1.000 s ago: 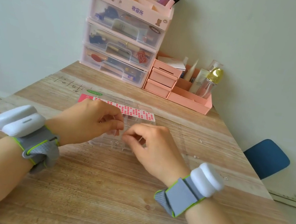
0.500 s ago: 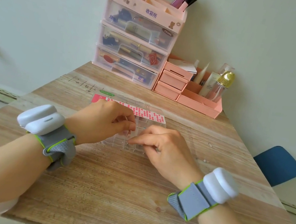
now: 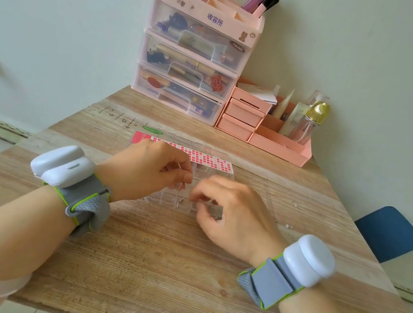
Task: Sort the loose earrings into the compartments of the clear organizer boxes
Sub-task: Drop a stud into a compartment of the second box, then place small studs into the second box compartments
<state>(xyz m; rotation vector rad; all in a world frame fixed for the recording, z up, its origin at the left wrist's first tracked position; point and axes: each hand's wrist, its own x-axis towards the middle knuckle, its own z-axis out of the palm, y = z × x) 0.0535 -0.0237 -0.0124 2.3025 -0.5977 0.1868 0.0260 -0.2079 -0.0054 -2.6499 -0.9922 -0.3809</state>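
At mid-frame on the wooden bench [image 3: 158,256], the clear organizer box [image 3: 167,198] lies under both hands. The left hand [image 3: 150,169] has its fingers curled above it; the right hand [image 3: 231,213] pinches something tiny, too small to identify.

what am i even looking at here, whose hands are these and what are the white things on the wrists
There is no robot: a person wears a camera on the head, looking down at both hands. The white pods on grey straps are wrist-worn devices; what they do is not visible. On the wooden table lies a clear organizer box with a pink-squared sheet at its far edge. The left hand and right hand curl over the box, fingertips pinched; anything held is too small to see. Pink drawers stand behind.
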